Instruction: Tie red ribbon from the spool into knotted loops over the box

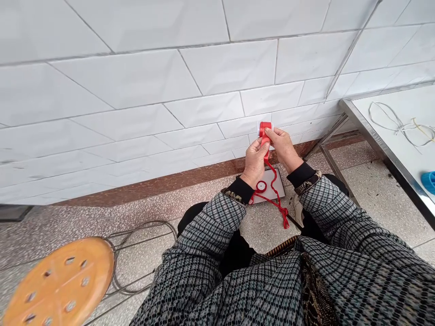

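A white spool wound with red ribbon (265, 126) is held up in front of the tiled wall. My right hand (282, 144) pinches the ribbon at the spool's lower edge. Just below and left of it, my left hand (255, 160) has its thumb and fingers closed on the red ribbon. From between the hands a twisted length of ribbon (273, 179) hangs down and ends in a tangled bunch (284, 217). Under my hands, a small red ring-shaped roll (261, 186) lies on a light grey flat box (277, 183), partly covered by my left wrist.
An orange round stool (61, 285) with a wire frame (142, 253) stands at the lower left. To the right is a metal-edged table (380, 145) with a loose white cable (399, 127) and a blue round object (428, 181). The white tiled wall (136, 81) rises ahead.
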Demonstrator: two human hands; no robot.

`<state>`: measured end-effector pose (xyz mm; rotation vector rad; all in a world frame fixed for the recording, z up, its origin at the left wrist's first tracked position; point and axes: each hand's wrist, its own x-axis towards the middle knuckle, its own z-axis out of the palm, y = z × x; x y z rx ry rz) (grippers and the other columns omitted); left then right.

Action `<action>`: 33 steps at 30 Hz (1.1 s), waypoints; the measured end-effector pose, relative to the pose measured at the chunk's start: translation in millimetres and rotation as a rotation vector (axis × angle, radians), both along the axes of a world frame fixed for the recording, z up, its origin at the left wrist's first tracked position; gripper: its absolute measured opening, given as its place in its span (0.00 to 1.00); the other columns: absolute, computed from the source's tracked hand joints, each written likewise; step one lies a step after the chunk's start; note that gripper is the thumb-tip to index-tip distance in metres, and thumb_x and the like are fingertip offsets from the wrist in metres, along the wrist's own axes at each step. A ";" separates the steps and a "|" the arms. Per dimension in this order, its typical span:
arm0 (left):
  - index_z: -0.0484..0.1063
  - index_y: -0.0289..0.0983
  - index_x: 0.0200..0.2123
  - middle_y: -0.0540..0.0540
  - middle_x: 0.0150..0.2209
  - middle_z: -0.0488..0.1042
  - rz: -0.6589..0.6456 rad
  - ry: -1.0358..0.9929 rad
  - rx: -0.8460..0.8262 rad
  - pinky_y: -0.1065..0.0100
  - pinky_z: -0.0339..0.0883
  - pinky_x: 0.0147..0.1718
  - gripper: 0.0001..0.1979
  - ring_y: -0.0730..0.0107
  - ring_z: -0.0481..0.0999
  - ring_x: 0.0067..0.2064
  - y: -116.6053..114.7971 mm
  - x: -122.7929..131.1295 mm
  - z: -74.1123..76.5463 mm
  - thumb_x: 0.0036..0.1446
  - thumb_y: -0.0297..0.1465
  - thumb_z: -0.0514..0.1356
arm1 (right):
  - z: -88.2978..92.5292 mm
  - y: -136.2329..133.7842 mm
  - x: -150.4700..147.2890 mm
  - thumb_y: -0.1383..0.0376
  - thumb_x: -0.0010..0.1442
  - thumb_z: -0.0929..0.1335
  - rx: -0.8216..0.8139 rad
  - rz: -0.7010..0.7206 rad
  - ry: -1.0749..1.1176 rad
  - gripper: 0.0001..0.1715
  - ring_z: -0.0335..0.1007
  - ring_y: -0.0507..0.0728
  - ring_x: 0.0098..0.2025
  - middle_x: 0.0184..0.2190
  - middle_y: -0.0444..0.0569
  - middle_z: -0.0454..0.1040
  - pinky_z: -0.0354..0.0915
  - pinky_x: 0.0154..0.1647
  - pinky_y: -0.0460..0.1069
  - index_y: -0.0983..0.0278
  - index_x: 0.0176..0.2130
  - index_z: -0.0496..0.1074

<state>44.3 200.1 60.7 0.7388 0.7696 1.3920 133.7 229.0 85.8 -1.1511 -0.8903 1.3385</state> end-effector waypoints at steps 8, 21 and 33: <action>0.79 0.35 0.32 0.57 0.17 0.62 -0.025 0.230 0.048 0.74 0.57 0.21 0.19 0.81 0.58 0.19 2.2 -5.3 -11.6 0.51 0.46 0.72 | 0.8 4.2 3.0 0.58 0.60 0.75 -0.185 -0.001 0.157 0.16 0.63 0.48 0.23 0.21 0.41 0.70 0.62 0.27 0.44 0.64 0.27 0.71; 0.83 0.36 0.36 0.54 0.18 0.66 -0.009 0.558 0.170 0.72 0.56 0.23 0.19 0.77 0.62 0.21 -0.8 -14.5 -16.2 0.59 0.47 0.65 | -4.1 8.2 9.7 0.63 0.62 0.71 -0.290 -0.050 0.193 0.06 0.66 0.49 0.25 0.26 0.41 0.72 0.67 0.30 0.46 0.64 0.35 0.72; 0.73 0.37 0.23 0.53 0.18 0.65 -0.183 0.925 0.250 0.69 0.54 0.27 0.20 0.73 0.60 0.23 3.7 -32.3 -28.7 0.62 0.43 0.62 | 3.6 3.2 22.0 0.58 0.73 0.61 -0.485 0.112 0.221 0.12 0.79 0.58 0.31 0.30 0.46 0.78 0.76 0.38 0.55 0.61 0.42 0.70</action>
